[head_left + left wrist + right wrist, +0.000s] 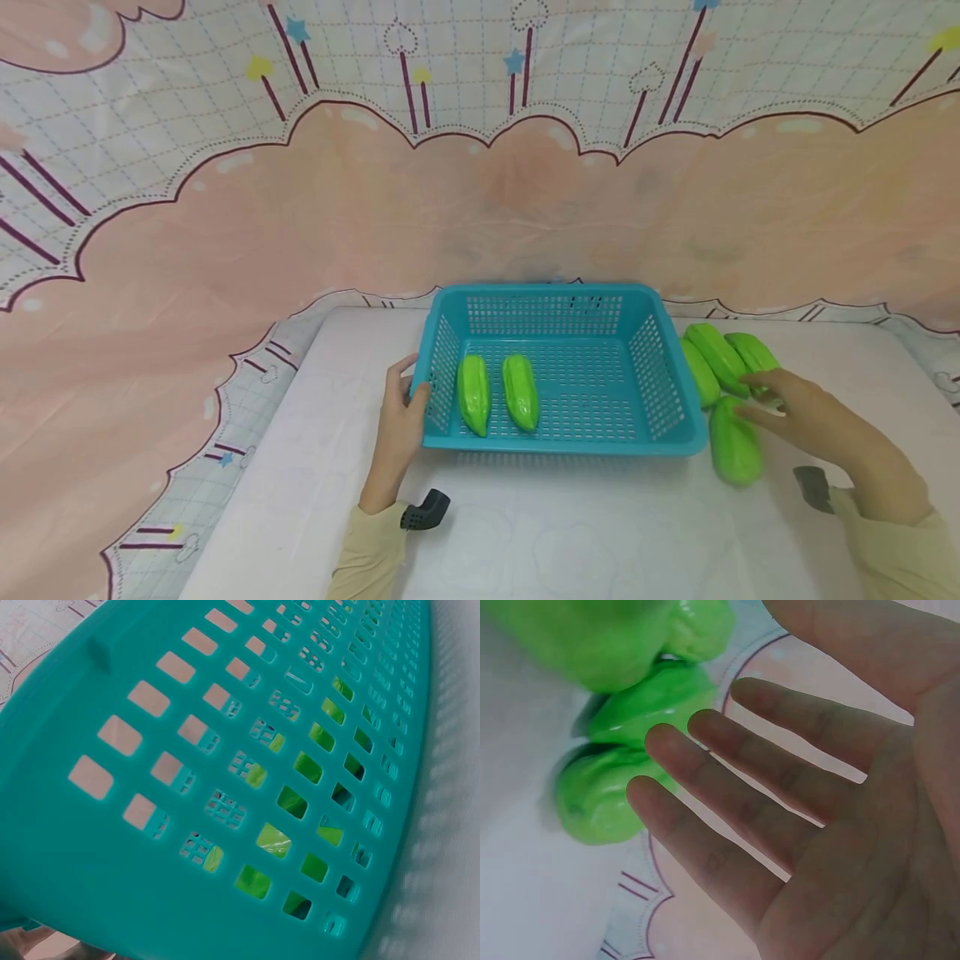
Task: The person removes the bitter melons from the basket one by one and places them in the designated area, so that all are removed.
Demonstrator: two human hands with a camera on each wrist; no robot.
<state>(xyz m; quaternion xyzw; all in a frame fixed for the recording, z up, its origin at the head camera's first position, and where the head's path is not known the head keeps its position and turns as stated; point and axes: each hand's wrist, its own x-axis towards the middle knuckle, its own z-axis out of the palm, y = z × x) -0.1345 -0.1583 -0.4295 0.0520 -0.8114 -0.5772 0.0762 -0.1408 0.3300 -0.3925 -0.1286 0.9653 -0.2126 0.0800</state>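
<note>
My left hand [402, 417] holds the left rim of a blue-green plastic basket [555, 447], with the thumb near the rim's top and fingers along the outside. Inside the basket, toward its left, lie two glossy, ridged, elongated green vegetables [473, 395]. Several more such pieces lie to the right of the basket, one green vegetable [735, 446] nearest the front. My right hand [813, 417] hovers over this group with its fingers spread. In the right wrist view, nothing shows between its fingers, and a green vegetable [596, 802] lies beyond the fingertips.
The basket stands on a white tabletop [570, 533]. Behind it hangs a peach-coloured cloth [450, 217] with a cloud pattern. Mesh holes in the basket wall [225, 900] show the green pieces inside. Each wrist carries a dark device [425, 510].
</note>
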